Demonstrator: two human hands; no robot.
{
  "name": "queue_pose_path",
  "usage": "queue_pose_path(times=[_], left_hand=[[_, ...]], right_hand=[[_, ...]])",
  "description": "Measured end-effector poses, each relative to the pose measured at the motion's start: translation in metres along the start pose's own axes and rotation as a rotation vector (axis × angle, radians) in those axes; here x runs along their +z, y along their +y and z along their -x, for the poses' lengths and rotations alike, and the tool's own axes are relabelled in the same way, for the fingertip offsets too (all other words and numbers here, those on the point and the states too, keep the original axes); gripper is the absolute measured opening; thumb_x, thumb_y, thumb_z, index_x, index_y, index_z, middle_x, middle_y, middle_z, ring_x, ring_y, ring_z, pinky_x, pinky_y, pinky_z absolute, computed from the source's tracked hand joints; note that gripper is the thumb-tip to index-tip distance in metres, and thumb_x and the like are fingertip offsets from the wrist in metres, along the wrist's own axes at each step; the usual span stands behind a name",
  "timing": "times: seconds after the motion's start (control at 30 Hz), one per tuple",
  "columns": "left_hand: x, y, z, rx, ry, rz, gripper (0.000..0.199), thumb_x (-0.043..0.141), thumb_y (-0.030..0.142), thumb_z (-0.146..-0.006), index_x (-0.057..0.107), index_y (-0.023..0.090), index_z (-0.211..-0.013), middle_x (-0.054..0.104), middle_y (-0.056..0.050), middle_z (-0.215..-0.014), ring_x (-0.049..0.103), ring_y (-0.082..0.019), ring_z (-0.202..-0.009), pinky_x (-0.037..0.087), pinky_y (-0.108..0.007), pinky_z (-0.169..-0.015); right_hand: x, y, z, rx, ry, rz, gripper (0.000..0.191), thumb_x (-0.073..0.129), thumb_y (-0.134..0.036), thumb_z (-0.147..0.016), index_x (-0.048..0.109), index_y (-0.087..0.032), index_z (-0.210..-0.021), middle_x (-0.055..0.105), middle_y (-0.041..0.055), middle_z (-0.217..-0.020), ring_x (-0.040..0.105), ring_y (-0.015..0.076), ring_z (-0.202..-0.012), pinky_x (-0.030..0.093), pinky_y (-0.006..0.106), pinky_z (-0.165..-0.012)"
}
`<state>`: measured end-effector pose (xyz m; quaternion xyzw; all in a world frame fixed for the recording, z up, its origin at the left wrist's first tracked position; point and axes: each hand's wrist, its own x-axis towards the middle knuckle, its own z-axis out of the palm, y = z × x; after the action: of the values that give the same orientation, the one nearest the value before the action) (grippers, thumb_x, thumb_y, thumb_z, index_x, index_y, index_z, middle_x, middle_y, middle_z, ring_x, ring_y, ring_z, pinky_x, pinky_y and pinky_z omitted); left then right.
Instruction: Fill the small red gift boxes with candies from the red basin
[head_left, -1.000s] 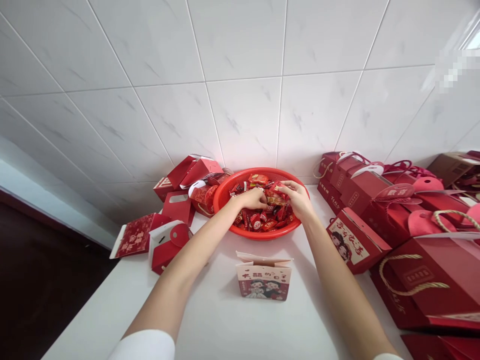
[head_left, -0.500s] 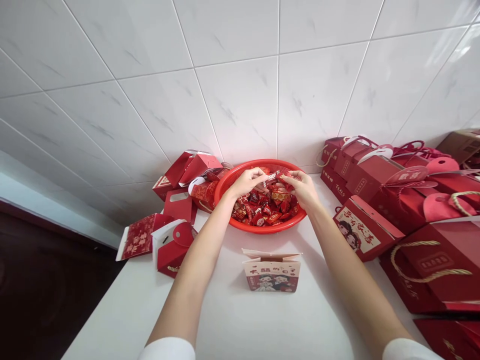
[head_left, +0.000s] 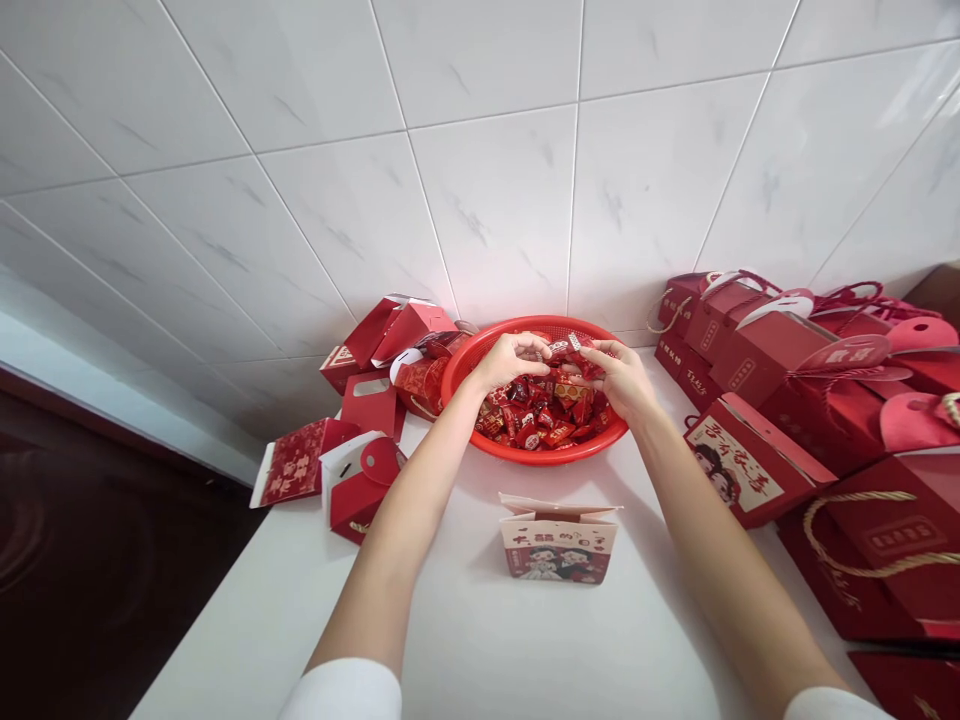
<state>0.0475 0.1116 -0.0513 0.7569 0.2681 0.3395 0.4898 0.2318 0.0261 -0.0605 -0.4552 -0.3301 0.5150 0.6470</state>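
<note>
Over a red plastic basket (head_left: 540,457) full of red-wrapped sweets (head_left: 551,415), both my hands are close together. My right hand (head_left: 626,380) pinches the end of a red and white wrapped candy (head_left: 562,347) between thumb and fingers. My left hand (head_left: 510,362) is at the candy's other end, with its fingers curved and thumb apart, and nothing shows gripped in it. In front of the basket stands a small open-topped gift box (head_left: 559,555) with a cartoon couple on its front.
On the left, several red boxes (head_left: 367,490) lie in a loose pile at the table (head_left: 480,650) edge. Many red gift boxes with rope handles (head_left: 877,530) are stacked on the right. A white tiled wall (head_left: 495,200) rises behind the basket.
The view has shifted slightly, so things appear a little further right. My left fingers have spread and come away from the candy that was between both hands.
</note>
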Motion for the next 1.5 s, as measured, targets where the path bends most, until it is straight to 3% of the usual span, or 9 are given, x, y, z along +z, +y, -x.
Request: queue_pose_path(times=[0.23,0.43,0.7,0.9,1.03,1.1,1.27,1.33,1.5], left_hand=[[0.0,-0.005,-0.001,0.02,-0.075,-0.018,0.029,0.08,0.017,-0.057,0.072,0.014,-0.085,0.068,-0.006,-0.102,0.064,-0.02,-0.094,0.048,-0.038,-0.093],[0.002,-0.003,0.0,-0.032,-0.083,0.087,0.064,0.083,0.014,-0.059,0.064,0.016,-0.119,0.067,-0.011,-0.122,0.064,-0.023,-0.107,0.05,-0.04,-0.095],[0.003,-0.003,0.0,-0.034,-0.081,0.038,0.053,0.086,0.025,-0.066,0.068,0.014,-0.114,0.068,-0.012,-0.122,0.064,-0.026,-0.112,0.049,-0.042,-0.099],[0.003,0.003,0.002,-0.053,-0.133,-0.064,0.047,0.08,0.022,-0.067,0.069,0.015,-0.112,0.067,-0.012,-0.126,0.066,-0.024,-0.108,0.052,-0.039,-0.095],[0.005,0.006,0.003,-0.126,-0.222,-0.253,0.03,0.068,0.015,-0.071,0.073,0.014,-0.102,0.074,-0.007,-0.106,0.07,-0.021,-0.093,0.055,-0.035,-0.087],[0.005,0.005,0.003,-0.134,-0.187,-0.412,0.024,0.063,0.012,-0.073,0.074,0.014,-0.095,0.076,-0.006,-0.099,0.07,-0.022,-0.092,0.055,-0.034,-0.088],[0.006,0.0,0.001,-0.02,0.088,-0.732,0.026,0.063,0.011,-0.077,0.076,0.014,-0.099,0.076,-0.009,-0.105,0.07,-0.022,-0.096,0.053,-0.032,-0.091],[0.009,0.002,0.001,0.022,-0.005,-0.742,0.023,0.064,0.011,-0.076,0.077,0.015,-0.094,0.077,-0.007,-0.101,0.07,-0.02,-0.094,0.052,-0.03,-0.09],[0.033,0.015,0.005,-0.088,-0.545,-0.772,0.015,0.074,0.022,-0.071,0.079,0.019,-0.085,0.078,-0.001,-0.085,0.069,-0.018,-0.077,0.048,-0.024,-0.072]], right_hand=[[0.002,0.002,0.001,-0.056,0.005,-0.041,0.04,0.089,-0.023,-0.054,0.061,-0.02,-0.082,0.068,-0.0005,-0.082,0.069,0.0163,-0.072,0.064,0.03,-0.063],[0.002,0.002,0.001,-0.065,0.019,-0.043,0.04,0.083,-0.015,-0.048,0.062,-0.02,-0.082,0.07,-0.0003,-0.083,0.069,0.0168,-0.075,0.062,0.028,-0.066],[0.003,0.002,0.003,-0.067,-0.003,-0.012,0.038,0.08,-0.018,-0.049,0.061,-0.02,-0.082,0.07,-0.0004,-0.08,0.068,0.0173,-0.075,0.059,0.029,-0.066],[0.0,0.002,0.0,-0.085,0.046,0.059,0.035,0.08,-0.027,-0.055,0.063,-0.019,-0.084,0.069,-0.0012,-0.076,0.063,0.0135,-0.065,0.046,0.021,-0.05],[0.001,0.002,-0.003,-0.081,0.042,-0.014,0.032,0.081,-0.03,-0.06,0.059,-0.021,-0.082,0.07,0.0014,-0.078,0.07,0.0189,-0.071,0.055,0.028,-0.058],[0.002,0.002,-0.003,-0.081,0.053,-0.037,0.03,0.081,-0.029,-0.062,0.058,-0.021,-0.08,0.07,0.0014,-0.079,0.071,0.0196,-0.072,0.059,0.03,-0.062],[0.002,0.003,-0.004,-0.084,0.091,-0.06,0.022,0.075,-0.026,-0.063,0.059,-0.021,-0.078,0.071,0.0009,-0.082,0.072,0.02,-0.073,0.06,0.032,-0.066],[0.001,0.003,-0.005,-0.085,0.095,-0.053,0.022,0.074,-0.026,-0.062,0.059,-0.022,-0.077,0.072,0.0008,-0.082,0.072,0.0205,-0.074,0.06,0.032,-0.066],[0.0,0.004,-0.005,-0.107,0.099,0.0,0.027,0.076,-0.031,-0.057,0.063,-0.021,-0.078,0.074,0.0014,-0.085,0.07,0.0192,-0.077,0.055,0.028,-0.065]])
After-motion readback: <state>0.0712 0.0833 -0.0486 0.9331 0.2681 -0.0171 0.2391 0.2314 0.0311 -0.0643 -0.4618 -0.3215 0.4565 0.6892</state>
